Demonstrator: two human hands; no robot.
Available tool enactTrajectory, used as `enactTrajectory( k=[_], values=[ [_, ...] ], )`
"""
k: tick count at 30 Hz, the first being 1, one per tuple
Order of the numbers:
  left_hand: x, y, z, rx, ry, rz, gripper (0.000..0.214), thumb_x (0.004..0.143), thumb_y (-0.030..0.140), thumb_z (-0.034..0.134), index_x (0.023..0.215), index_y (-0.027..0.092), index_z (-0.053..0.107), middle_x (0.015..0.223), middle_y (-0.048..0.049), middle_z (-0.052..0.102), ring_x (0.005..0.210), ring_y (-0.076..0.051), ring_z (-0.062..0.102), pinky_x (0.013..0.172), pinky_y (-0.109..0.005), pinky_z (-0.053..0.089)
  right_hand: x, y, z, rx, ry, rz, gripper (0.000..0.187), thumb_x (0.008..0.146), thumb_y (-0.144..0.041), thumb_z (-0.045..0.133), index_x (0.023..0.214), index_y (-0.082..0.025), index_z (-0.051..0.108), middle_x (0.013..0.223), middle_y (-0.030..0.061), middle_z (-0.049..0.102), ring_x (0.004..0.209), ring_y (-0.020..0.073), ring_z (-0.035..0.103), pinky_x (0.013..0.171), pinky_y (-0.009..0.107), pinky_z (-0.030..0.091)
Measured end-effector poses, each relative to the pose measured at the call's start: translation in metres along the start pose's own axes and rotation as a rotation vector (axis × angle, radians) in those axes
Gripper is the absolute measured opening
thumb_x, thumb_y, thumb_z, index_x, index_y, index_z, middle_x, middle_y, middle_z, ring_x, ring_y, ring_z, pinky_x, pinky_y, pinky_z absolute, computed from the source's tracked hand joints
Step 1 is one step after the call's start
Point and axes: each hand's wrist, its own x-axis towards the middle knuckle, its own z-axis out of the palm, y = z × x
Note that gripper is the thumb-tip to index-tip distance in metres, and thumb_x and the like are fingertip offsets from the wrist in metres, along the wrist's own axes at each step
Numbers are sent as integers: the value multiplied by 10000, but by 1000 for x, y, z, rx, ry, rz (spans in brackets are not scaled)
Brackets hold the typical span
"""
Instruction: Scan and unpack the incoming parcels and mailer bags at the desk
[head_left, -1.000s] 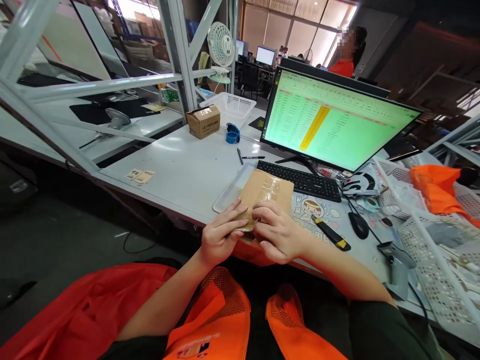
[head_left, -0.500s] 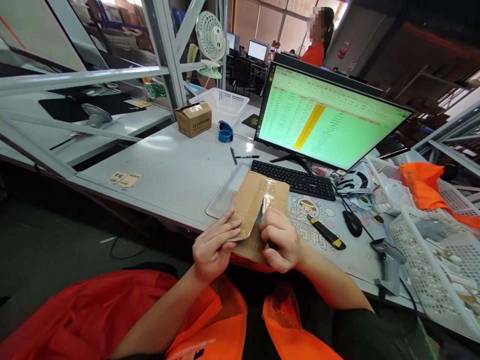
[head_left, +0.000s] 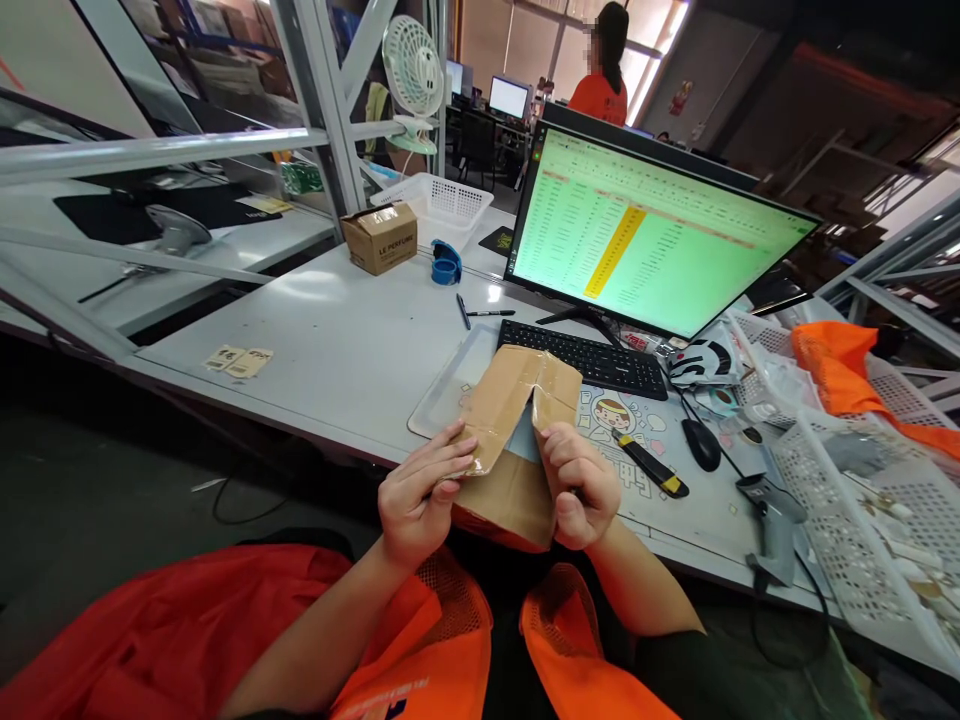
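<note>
A brown cardboard box point(head_left: 510, 495) with clear tape on its top flaps is held at the desk's front edge. My left hand point(head_left: 421, 490) is closed on the left flap, fingers on top. My right hand point(head_left: 581, 485) pinches the right flap. Between the two flaps a wedge-shaped gap shows something pale inside; what it is I cannot make out. At the far end the flaps are still joined by tape. To the right of the box a black and yellow utility knife point(head_left: 649, 464) lies on the printed desk mat point(head_left: 637, 515).
Behind the box are a keyboard point(head_left: 585, 358) and a monitor point(head_left: 637, 230). A mouse point(head_left: 701, 444), a barcode scanner point(head_left: 772, 525) and white baskets point(head_left: 840, 520) stand at the right. Farther back left sit a small carton point(head_left: 380, 238) and a blue tape roll point(head_left: 445, 263). Another person point(head_left: 600, 95) is in the background.
My right hand has moved right, pulling the right flap away from the left one, and the gap has widened. My left hand has barely moved. The person behind has shifted left.
</note>
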Motion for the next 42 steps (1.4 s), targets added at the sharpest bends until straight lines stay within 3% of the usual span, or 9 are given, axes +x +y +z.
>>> enactTrajectory(
  k=[7, 10, 12, 15, 18, 23, 27, 34, 42],
  values=[
    [16, -17, -10, 44, -99, 124, 229, 1044, 291, 598, 1177, 198, 760, 1173, -105, 790, 1234, -273, 712, 1028, -434, 625, 8, -7, -14, -72, -214, 90, 333, 1039, -521, 444, 1021, -227, 600, 887, 71, 611, 847, 249, 636, 870, 485, 552],
    [21, -35, -24, -25, -136, 155, 258, 1050, 331, 584, 1206, 223, 760, 1146, -91, 793, 1193, -273, 733, 997, -440, 643, -1, 5, -74, -409, -208, 316, 509, 1037, -596, 432, 1330, -212, 591, 1319, 169, 638, 1237, 331, 617, 1083, 554, 485],
    [26, -47, -37, -63, -152, 143, 270, 1060, 362, 562, 1189, 238, 765, 1158, -82, 788, 1162, -259, 745, 985, -428, 648, -17, 18, -131, -730, -195, 590, 451, 1040, -519, 447, 1321, -210, 618, 1329, 159, 655, 1265, 327, 609, 1115, 537, 464],
    [35, -56, -54, -14, -223, 196, 288, 1060, 369, 547, 1205, 234, 755, 1189, -94, 776, 1151, -258, 746, 955, -423, 650, -55, 32, -204, -1077, -465, 1012, 450, 990, -458, 524, 1261, -131, 672, 1305, 209, 667, 1260, 353, 608, 1124, 495, 452],
    [42, -48, -65, 160, -316, 336, 312, 948, 236, 681, 1256, 228, 729, 1134, -100, 788, 1134, -282, 749, 914, -417, 644, -93, 36, -234, -1206, -710, 1216, 463, 953, -411, 606, 1266, -75, 667, 1275, 248, 668, 1225, 358, 625, 1088, 441, 471],
    [45, -9, -63, 355, -396, 64, 422, 866, 205, 767, 1278, 256, 696, 1283, -97, 740, 1221, -299, 706, 1038, -453, 591, -107, 30, -236, -1212, -709, 1172, 420, 962, -309, 563, 1306, -77, 633, 1255, 238, 661, 1209, 338, 630, 1054, 422, 495],
    [45, 6, -51, 464, -437, -278, 466, 890, 367, 727, 1344, 273, 689, 1459, -85, 651, 1244, -313, 692, 1042, -463, 600, -39, 8, -226, -1011, -579, 838, 431, 1025, -364, 488, 1371, -161, 644, 1227, 162, 680, 1163, 308, 653, 1026, 441, 522],
    [42, -13, -41, 331, -255, -400, 354, 821, 354, 776, 1154, 236, 806, 1326, -85, 739, 1157, -301, 741, 1075, -455, 592, 132, -15, -133, -656, -1073, 494, 367, 1037, -458, 578, 1292, -271, 763, 1006, 65, 743, 830, 187, 679, 749, 316, 523],
    [49, -25, -47, 208, -229, -489, 463, 743, 404, 851, 1161, 210, 811, 1179, -104, 790, 1058, -323, 777, 972, -450, 644, 169, 41, -99, -551, -1231, 520, 361, 898, -597, 711, 958, -272, 857, 706, 19, 733, 632, 179, 633, 638, 335, 512]
  ],
)
